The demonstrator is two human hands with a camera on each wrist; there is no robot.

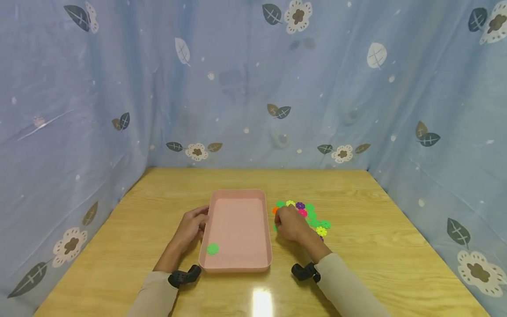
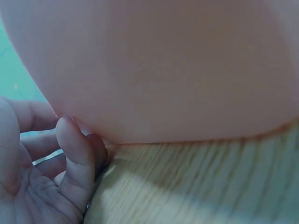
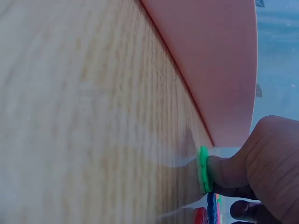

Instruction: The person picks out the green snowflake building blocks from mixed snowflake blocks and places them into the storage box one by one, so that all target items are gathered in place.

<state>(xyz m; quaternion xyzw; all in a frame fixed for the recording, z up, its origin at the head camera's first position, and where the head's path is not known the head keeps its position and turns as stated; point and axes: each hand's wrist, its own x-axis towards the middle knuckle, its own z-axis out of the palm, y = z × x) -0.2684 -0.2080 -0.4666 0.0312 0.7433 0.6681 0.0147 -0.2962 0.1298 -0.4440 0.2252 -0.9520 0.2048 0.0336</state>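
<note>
A shallow pink tray (image 1: pixel 237 229) lies on the table, with one green disc (image 1: pixel 212 248) in its near left corner. My left hand (image 1: pixel 191 226) holds the tray's left side, its thumb (image 2: pixel 74 144) and curled fingers at the wall in the left wrist view. To the tray's right, my right hand (image 1: pixel 293 223) is at the left side of a loose group of colored flower-shaped discs. Its thumb (image 3: pixel 229 170) presses a green flower-shaped disc (image 3: pixel 204 170), seen edge-on close over the table, and the other fingers are curled and partly hidden.
Green, yellow (image 1: pixel 321 231), purple (image 1: pixel 300 205), pink and orange discs lie loosely right of the tray on the wooden table (image 1: pixel 340 281). A patterned blue curtain (image 1: pixel 245 88) hangs behind and along both sides. Each wrist wears a black camera mount (image 1: pixel 185 276).
</note>
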